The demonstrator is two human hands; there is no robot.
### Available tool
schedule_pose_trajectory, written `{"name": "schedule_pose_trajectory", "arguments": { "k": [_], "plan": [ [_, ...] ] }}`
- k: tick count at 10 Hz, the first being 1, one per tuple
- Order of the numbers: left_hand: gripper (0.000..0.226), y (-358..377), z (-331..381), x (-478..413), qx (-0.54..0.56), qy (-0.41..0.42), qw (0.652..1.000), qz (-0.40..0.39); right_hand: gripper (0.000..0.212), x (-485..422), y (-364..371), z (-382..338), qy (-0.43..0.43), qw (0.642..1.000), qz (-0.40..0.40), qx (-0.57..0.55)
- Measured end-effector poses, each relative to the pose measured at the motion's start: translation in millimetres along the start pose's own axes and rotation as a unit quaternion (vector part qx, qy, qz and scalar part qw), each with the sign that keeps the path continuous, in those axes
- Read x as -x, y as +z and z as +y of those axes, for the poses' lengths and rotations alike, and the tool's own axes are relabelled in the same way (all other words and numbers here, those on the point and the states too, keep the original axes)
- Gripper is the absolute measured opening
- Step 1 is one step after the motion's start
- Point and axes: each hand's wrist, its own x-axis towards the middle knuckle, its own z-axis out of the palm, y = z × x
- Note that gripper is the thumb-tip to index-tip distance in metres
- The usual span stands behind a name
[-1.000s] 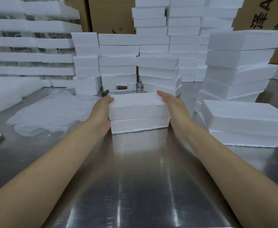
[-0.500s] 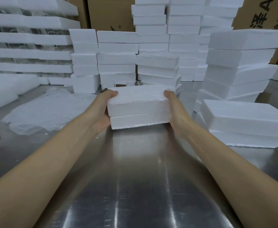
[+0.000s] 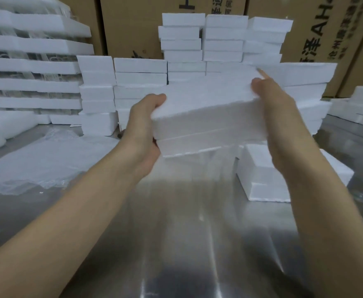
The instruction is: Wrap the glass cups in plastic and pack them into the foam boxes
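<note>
A closed white foam box (image 3: 206, 123), made of a lid half on a base half, hangs in the air above the steel table (image 3: 176, 233), tilted with its right end higher. My left hand (image 3: 143, 130) grips its left end, thumb on top. My right hand (image 3: 277, 117) grips its right end, fingers over the top edge. No glass cup shows; the box is shut, so its inside is hidden.
Stacks of white foam boxes (image 3: 180, 50) line the back, and more stand at the right (image 3: 305, 93). A low foam stack (image 3: 262, 175) sits on the table under my right forearm. Clear plastic sheets (image 3: 47, 160) lie at the left. Foam trays (image 3: 30, 67) and cardboard cartons (image 3: 133, 24) stand behind.
Both hands have lifted the foam box off the table, up and to the right, and it now tilts. The view has also shifted upward.
</note>
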Motion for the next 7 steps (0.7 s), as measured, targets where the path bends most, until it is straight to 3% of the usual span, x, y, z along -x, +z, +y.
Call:
{"name": "schedule_pose_trajectory", "arguments": {
  "k": [1,2,3,4,6,7],
  "plan": [
    [0.013,55,-4,-2,-0.014,-0.035,0.997,-0.066,0.025,-3,-50,-6,0.058,0.996,0.068,0.011],
    [0.013,101,-18,-9,-0.029,-0.096,0.989,-0.111,0.037,-4,-93,1,0.111,0.989,0.099,0.013],
    [0.031,129,-35,-18,-0.059,-0.139,0.982,-0.111,0.041,-2,-118,12,0.15,0.98,0.128,0.033],
    [0.046,141,-55,-27,-0.095,-0.153,0.979,-0.092,0.027,-1,-125,34,0.144,0.971,0.153,0.117],
    [0.051,143,-68,-38,-0.102,-0.166,0.977,-0.084,0.026,-11,-129,49,0.148,0.967,0.15,0.146],
    [0.041,142,-57,-33,-0.1,-0.161,0.978,-0.083,0.025,-7,-131,40,0.152,0.97,0.135,0.136]
  ]
}}
